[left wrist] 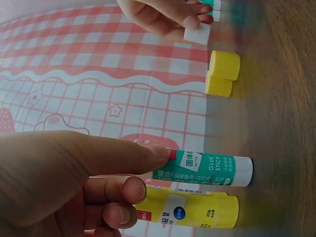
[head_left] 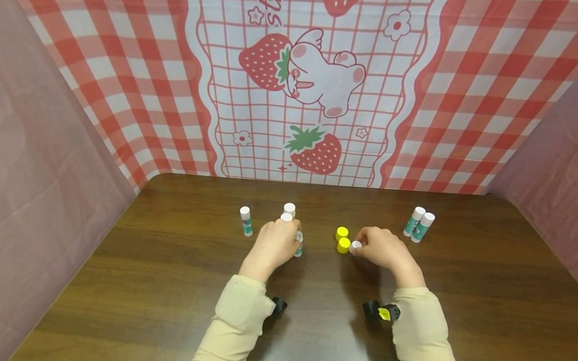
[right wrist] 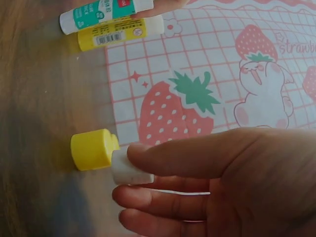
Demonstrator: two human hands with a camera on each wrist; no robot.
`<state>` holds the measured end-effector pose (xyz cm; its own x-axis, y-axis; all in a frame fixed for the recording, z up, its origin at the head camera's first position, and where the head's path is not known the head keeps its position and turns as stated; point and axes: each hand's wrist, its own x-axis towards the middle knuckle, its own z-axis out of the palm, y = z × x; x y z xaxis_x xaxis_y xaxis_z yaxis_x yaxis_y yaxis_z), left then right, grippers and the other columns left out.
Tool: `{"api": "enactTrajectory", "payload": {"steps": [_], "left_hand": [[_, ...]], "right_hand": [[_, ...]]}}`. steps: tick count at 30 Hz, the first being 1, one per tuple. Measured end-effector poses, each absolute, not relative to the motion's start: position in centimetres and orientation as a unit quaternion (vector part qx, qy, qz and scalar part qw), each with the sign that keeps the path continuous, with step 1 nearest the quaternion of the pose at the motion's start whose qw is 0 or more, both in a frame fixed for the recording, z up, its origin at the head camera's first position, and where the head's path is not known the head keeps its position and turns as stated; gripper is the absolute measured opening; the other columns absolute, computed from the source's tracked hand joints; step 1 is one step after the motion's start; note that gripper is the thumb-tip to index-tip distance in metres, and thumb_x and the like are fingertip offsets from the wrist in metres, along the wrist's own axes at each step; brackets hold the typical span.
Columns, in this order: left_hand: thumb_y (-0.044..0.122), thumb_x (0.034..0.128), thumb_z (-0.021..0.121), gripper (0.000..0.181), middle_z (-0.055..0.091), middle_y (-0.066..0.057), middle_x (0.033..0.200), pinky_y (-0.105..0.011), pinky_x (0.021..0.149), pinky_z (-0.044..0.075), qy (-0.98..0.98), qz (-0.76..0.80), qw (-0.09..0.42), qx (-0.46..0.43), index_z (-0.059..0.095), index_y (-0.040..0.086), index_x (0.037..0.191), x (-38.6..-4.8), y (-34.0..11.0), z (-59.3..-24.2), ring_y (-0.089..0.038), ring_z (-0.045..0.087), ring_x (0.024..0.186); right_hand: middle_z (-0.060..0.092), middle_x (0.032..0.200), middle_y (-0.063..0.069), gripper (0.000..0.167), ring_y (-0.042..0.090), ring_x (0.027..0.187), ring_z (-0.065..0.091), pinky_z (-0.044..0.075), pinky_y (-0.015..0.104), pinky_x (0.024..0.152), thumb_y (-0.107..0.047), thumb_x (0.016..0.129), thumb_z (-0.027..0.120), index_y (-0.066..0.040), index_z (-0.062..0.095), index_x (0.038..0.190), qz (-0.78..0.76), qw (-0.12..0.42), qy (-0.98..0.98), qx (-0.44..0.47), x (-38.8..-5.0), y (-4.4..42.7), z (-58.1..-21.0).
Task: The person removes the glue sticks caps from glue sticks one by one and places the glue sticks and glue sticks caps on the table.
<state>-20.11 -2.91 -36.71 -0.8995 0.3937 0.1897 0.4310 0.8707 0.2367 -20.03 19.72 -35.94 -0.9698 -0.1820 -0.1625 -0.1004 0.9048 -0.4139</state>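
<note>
My left hand (head_left: 276, 240) holds a green-and-white glue stick (left wrist: 205, 169) upright on the table, the thumb lying against its side. Right beside it stands a yellow glue stick (left wrist: 212, 211), partly covered by the fingers in the left wrist view. Over on the right, a small white cap (right wrist: 129, 167) is pinched between the thumb and fingers of my right hand (head_left: 384, 247). Close to that cap, two yellow caps (head_left: 342, 233) sit together on the table, between the two hands.
A capped green-and-white glue stick (head_left: 246, 222) stands left of the left hand. Two more glue sticks (head_left: 422, 228) stand side by side at the right. White tops (head_left: 289, 208) show just behind the left hand. A strawberry-patterned cloth (head_left: 316, 143) hangs along the table's back edge.
</note>
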Motion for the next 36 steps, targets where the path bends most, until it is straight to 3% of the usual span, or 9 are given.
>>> {"api": "enactTrajectory", "payload": {"steps": [14, 36], "left_hand": [[0.015, 0.0783, 0.067, 0.008, 0.066, -0.002, 0.077, -0.036, 0.058, 0.048, -0.967, -0.138, 0.077, -0.201, 0.063, 0.011, 0.084, -20.2, -2.7, -37.0, -0.021, 0.063, 0.067], [0.017, 0.0780, 0.066, 0.014, 0.066, -0.004, 0.078, -0.036, 0.057, 0.046, -0.967, -0.147, 0.087, -0.191, 0.060, 0.011, 0.089, -20.3, -2.8, -37.2, -0.023, 0.063, 0.066]], "right_hand": [[0.056, 0.073, 0.006, 0.018, 0.020, 0.068, 0.050, 0.039, 0.033, 0.058, -0.021, 0.078, 0.067, -0.006, 0.061, 0.086, -0.182, 0.126, 0.974, -0.057, -20.2, 20.0, -37.1], [0.055, 0.072, 0.006, 0.015, 0.021, 0.066, 0.050, 0.037, 0.035, 0.056, -0.020, 0.076, 0.066, -0.008, 0.059, 0.082, -0.166, 0.118, 0.978, -0.049, -20.4, 19.9, -37.9]]}}
